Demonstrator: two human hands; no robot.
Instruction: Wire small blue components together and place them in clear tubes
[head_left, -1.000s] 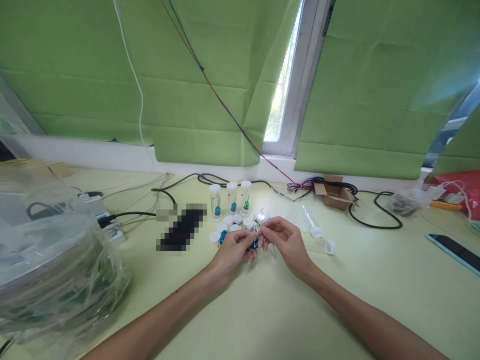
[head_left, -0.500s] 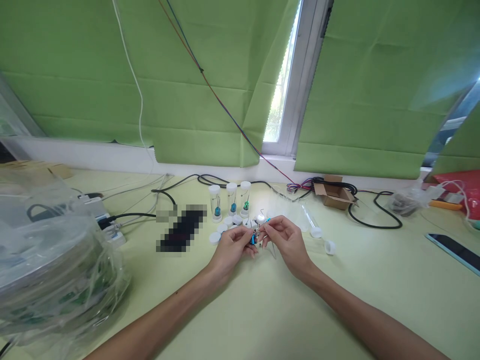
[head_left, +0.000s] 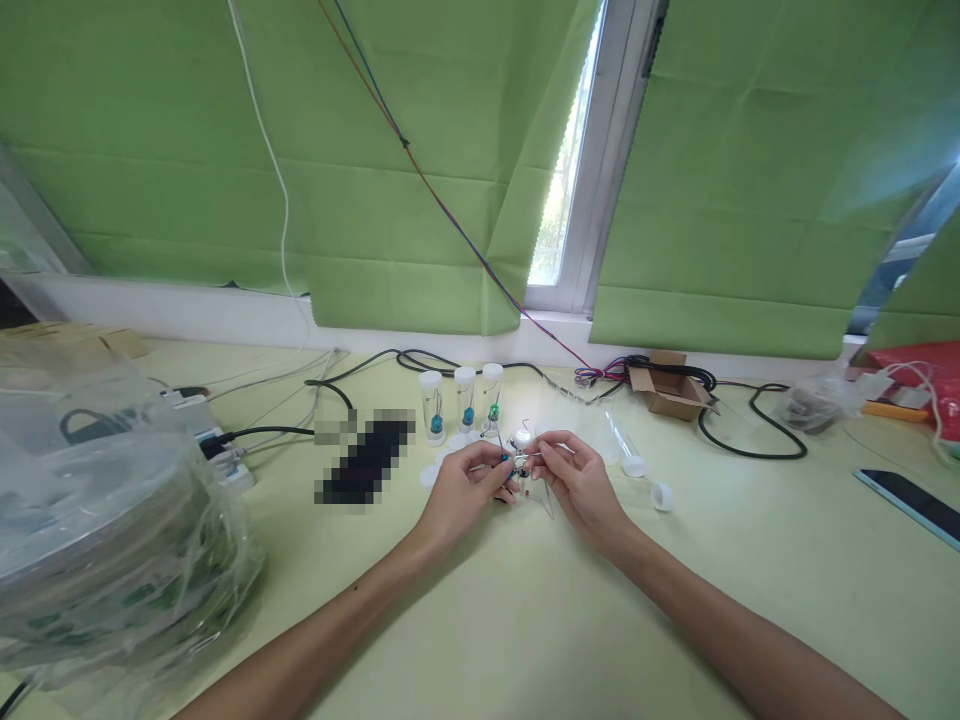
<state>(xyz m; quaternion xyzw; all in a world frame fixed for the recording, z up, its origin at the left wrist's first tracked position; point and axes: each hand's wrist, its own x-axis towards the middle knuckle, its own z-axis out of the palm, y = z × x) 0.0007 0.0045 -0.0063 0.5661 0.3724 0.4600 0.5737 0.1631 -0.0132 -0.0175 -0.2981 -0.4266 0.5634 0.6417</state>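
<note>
In the middle of the table my left hand [head_left: 469,490] pinches a small blue part [head_left: 508,466] with thin metal wire on it. Facing it, my right hand [head_left: 576,478] has thumb and forefinger pressed together on a thin light-coloured wire [head_left: 531,456] that reaches toward the blue part. Whether the two pieces join is too small to tell. Just beyond stand three clear tubes with white caps: a left tube [head_left: 432,405], a middle tube [head_left: 465,398] and a right tube [head_left: 492,396]. Each holds a small blue or green part with wire. Loose white caps [head_left: 430,475] lie by my left hand.
Right of my hands lie a clear tube [head_left: 621,442] and a white cap [head_left: 661,497]. Farther back sits an open cardboard box [head_left: 667,388] among black cables. A phone [head_left: 911,500] rests at the right; a plastic-wrapped spool [head_left: 120,560] fills the left.
The blue part in my left hand has turned and shows less of its face. My right fingers have shifted slightly, and a light wire now shows between the hands.
</note>
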